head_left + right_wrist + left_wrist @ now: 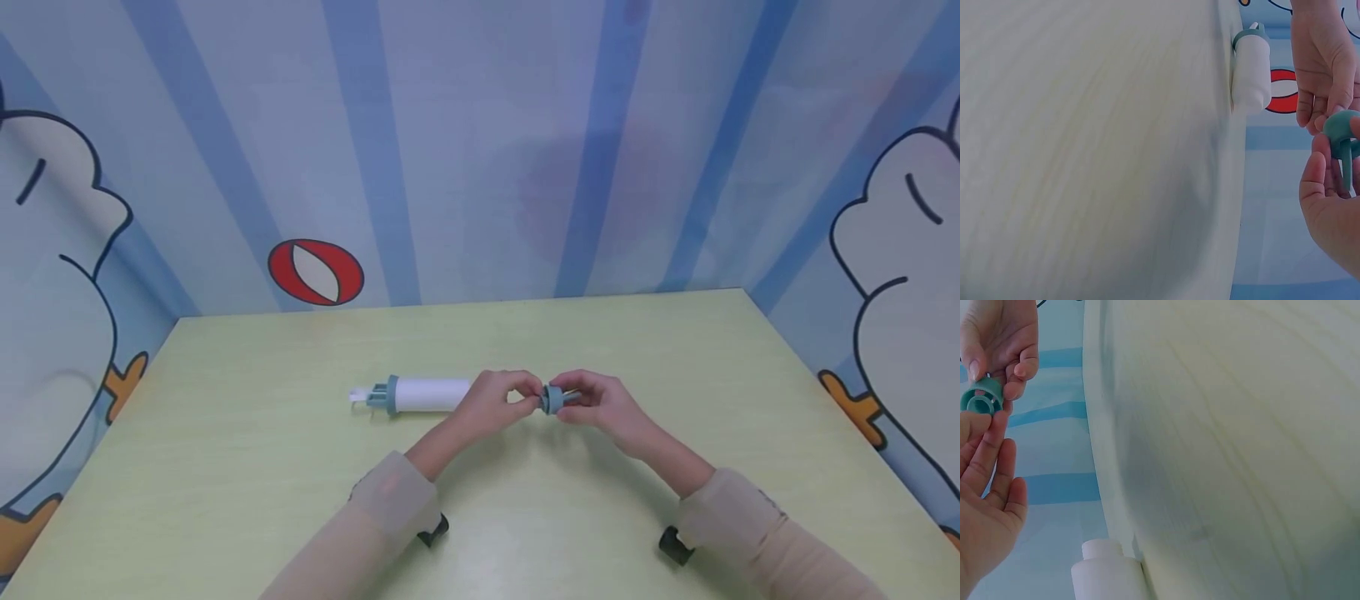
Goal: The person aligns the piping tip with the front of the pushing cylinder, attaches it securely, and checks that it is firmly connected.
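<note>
Just above the table, a teal round end cap (pixel 553 399) is held between my two hands. My left hand (pixel 495 400) pinches its left edge between thumb and fingers. On the other side, my right hand (pixel 602 408) pinches it near the teal prong that sticks out to the right. Its hollow face with an inner ring shows in the left wrist view; the rounded outside and the prong (pixel 1347 165) show in the right wrist view. Behind my left hand lies a white cylinder (pixel 431 394), its right end hidden in the head view.
The cylinder's left end carries another teal cap (pixel 392 395) with a pale piece jutting from it. The cylinder's other end has a narrower white neck (pixel 1102 549). A pale table (pixel 247 467) lies beneath, with a striped blue backdrop (pixel 480 167) behind it.
</note>
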The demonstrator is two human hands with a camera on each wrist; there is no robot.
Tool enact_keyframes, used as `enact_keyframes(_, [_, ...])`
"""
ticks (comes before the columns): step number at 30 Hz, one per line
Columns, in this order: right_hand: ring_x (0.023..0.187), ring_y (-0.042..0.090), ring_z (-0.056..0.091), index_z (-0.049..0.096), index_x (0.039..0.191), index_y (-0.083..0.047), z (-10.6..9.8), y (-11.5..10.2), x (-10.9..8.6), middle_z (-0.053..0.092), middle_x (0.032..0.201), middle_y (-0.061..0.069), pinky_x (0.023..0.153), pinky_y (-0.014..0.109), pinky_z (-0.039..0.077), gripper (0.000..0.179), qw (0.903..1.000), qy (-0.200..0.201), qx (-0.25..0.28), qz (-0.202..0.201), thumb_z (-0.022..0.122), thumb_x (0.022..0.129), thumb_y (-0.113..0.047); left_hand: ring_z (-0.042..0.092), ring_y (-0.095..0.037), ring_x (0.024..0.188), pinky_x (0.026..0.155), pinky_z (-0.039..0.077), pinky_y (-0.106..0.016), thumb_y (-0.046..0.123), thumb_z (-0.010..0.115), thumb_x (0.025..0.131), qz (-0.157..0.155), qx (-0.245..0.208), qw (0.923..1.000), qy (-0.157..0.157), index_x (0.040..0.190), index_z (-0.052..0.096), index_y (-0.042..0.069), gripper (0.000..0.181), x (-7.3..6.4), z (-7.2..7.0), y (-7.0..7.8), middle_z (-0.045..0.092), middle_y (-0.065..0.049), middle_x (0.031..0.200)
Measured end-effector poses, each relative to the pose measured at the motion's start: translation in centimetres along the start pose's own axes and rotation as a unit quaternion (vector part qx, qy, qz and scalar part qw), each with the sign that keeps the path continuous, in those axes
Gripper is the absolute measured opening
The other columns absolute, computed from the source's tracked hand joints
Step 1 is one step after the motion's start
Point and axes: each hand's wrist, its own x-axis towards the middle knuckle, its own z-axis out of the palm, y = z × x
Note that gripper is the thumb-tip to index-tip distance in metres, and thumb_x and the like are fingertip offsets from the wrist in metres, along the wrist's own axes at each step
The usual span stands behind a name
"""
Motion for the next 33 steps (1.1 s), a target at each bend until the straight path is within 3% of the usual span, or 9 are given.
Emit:
enact_keyframes(9, [0.082, 0.008, 0.062, 0.050, 0.112, 0.007, 0.4, 0.0, -0.1, 0.062, 0.090, -0.004, 0.076, 0.026, 0.050, 0.040, 0.9999, -0.001, 0.012, 0.005, 0.064, 0.079, -0.010, 0.061, -0.012, 0.081, 0.076, 0.047, -0.037, 0.019, 0.059, 0.084, -0.001, 0.009, 0.9999, 0.011, 0.090, 0.065, 0.011, 0.011, -0.4, 0.0, 0.2, 0.067, -0.001, 0.084])
enact_keyframes(13, [0.083, 0.008, 0.062, 0.051, 0.112, 0.007, 0.7, -0.1, -0.1, 0.062, 0.090, -0.007, 0.076, 0.027, 0.050, 0.041, 0.9999, 0.002, 0.013, 0.009, 0.066, 0.078, -0.011, 0.060, -0.009, 0.079, 0.071, 0.047, -0.027, 0.021, 0.060, 0.083, -0.013, 0.016, 0.9996, 0.018, 0.087, 0.064, 0.013, 0.010, -0.6, 0.1, 0.3, 0.066, 0.001, 0.082])
enact_keyframes(17, [0.083, 0.008, 0.061, 0.052, 0.112, 0.008, 0.9, -0.3, 0.0, 0.063, 0.090, -0.010, 0.076, 0.026, 0.050, 0.043, 0.9998, 0.008, 0.006, 0.018, 0.067, 0.076, -0.012, 0.059, -0.007, 0.075, 0.065, 0.042, -0.019, 0.022, 0.062, 0.081, -0.018, 0.030, 0.9991, 0.025, 0.083, 0.063, 0.014, 0.008, -0.7, 0.0, 0.3, 0.066, 0.004, 0.078])
enact_keyframes(25, [0.080, 0.007, 0.062, 0.054, 0.109, 0.010, 1.3, -0.1, 0.1, 0.064, 0.087, -0.011, 0.073, 0.025, 0.051, 0.043, 0.9999, 0.002, -0.002, 0.013, 0.068, 0.075, -0.011, 0.058, -0.006, 0.070, 0.060, 0.041, -0.017, 0.024, 0.063, 0.081, -0.015, 0.075, 0.9967, 0.030, 0.077, 0.059, 0.015, 0.010, -1.0, -0.2, 0.4, 0.065, 0.004, 0.074])
enact_keyframes(33, [0.064, 0.007, 0.055, 0.056, 0.108, 0.008, 1.4, -0.2, 0.2, 0.064, 0.080, -0.003, 0.059, 0.024, 0.045, 0.041, 0.9992, 0.002, -0.030, 0.026, 0.069, 0.075, -0.012, 0.057, -0.005, 0.069, 0.060, 0.041, -0.016, 0.025, 0.062, 0.081, -0.007, 0.101, 0.9946, 0.022, 0.078, 0.059, 0.016, 0.010, -1.3, -0.5, 0.4, 0.064, 0.005, 0.075])
